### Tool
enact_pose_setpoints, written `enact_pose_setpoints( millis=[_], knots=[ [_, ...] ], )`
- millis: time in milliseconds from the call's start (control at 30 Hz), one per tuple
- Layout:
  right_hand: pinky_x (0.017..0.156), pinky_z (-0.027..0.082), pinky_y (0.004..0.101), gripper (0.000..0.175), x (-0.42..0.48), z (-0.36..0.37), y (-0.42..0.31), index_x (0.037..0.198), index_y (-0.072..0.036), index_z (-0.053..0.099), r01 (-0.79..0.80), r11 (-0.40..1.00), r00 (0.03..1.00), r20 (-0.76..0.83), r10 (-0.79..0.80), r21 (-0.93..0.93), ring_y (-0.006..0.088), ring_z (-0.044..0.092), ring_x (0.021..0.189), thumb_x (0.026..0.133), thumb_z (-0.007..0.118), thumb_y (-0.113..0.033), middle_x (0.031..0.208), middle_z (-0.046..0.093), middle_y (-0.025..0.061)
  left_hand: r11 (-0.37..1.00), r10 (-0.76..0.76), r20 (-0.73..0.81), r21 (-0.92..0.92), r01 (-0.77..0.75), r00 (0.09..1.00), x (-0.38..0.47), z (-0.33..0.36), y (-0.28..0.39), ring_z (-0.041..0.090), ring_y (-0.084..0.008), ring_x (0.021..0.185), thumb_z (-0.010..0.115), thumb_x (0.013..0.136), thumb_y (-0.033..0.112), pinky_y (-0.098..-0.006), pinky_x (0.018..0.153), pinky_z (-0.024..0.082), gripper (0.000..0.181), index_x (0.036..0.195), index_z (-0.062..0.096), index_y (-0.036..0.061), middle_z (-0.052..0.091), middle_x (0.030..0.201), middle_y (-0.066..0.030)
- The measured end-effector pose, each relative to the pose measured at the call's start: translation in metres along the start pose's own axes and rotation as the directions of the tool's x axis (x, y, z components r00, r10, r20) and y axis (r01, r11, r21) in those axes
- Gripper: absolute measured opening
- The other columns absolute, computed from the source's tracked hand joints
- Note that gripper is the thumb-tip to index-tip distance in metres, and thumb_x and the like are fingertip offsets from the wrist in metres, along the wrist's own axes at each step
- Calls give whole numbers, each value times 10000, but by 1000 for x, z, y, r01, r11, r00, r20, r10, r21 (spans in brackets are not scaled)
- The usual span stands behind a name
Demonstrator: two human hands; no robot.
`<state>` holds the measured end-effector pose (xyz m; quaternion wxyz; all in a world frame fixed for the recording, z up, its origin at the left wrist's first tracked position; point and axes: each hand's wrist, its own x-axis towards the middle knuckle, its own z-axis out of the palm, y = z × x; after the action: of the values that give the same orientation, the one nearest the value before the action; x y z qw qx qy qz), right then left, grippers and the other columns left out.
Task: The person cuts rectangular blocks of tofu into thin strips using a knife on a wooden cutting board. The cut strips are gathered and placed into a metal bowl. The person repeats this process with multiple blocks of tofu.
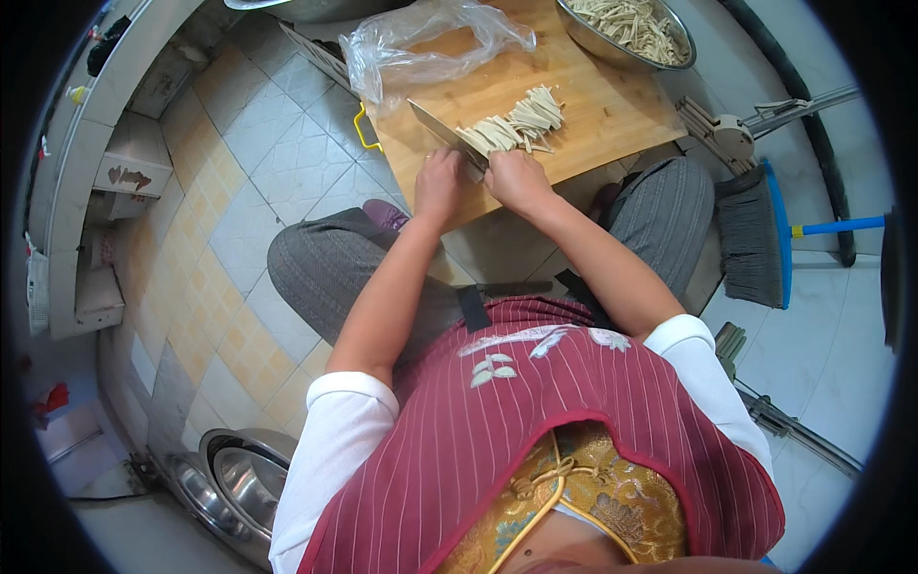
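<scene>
A broad-bladed kitchen knife (446, 130) stands on the wooden cutting board (609, 118), its blade slanting away to the upper left. My right hand (518, 181) is closed around its handle end, which the fingers hide. On the left side of the blade my left hand (439, 181) rests low over the board with curled fingers; whether it grips anything is hidden. Pale cut strips (534, 115), perhaps of tofu skin, lie in a loose row along the right side of the blade, just beyond my right hand.
A clear plastic bag (430, 54) lies crumpled at the board's far left. Beyond its far right corner sits a steel bowl (685, 43) of similar strips (631, 25). A yellow handle (362, 129) projects at the left edge. A broom (753, 237) stands right; steel basins (244, 481) are behind left.
</scene>
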<state>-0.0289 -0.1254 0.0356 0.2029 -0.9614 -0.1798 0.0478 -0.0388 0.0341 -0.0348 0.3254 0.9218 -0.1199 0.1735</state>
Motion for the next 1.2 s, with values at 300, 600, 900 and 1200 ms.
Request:
enact_pose_setpoints(
  millis=[300,600,900,1200],
  knots=[
    [678,507,512,213,-12,-2,-8,767,22,621,-70,997,997,21,70,14,429,631,711,832,561,-172,729,627,267,991,-57,39,122,52,998,4,-12,3,578,-357,892,599,744,38,-446,782,479,123,857,645,51,619,909,-144],
    [645,506,477,171,-21,-6,0,844,4,595,38,999,998,-52,-38,14,398,629,678,827,586,-166,698,622,234,848,-479,160,-170,502,863,1,-15,-6,641,-284,920,599,879,167,-355,760,501,172,975,630,28,650,975,-136],
    [469,485,334,218,0,-52,14,744,-11,548,-48,716,995,100,-30,696,192,632,518,858,602,-189,538,578,107,-638,-119,591,-662,394,798,53,-25,0,459,-309,1271,344,886,707,-445,1099,312,857,1364,422,1,506,1345,-189],
    [427,426,232,180,34,-68,73,823,-83,528,-531,235,842,539,34,814,46,418,421,884,639,-209,574,442,-52,-282,-326,566,-823,494,757,66,-5,14,602,-194,974,522,975,274,-346,890,501,293,1145,549,37,636,1071,-58]
  ],
)
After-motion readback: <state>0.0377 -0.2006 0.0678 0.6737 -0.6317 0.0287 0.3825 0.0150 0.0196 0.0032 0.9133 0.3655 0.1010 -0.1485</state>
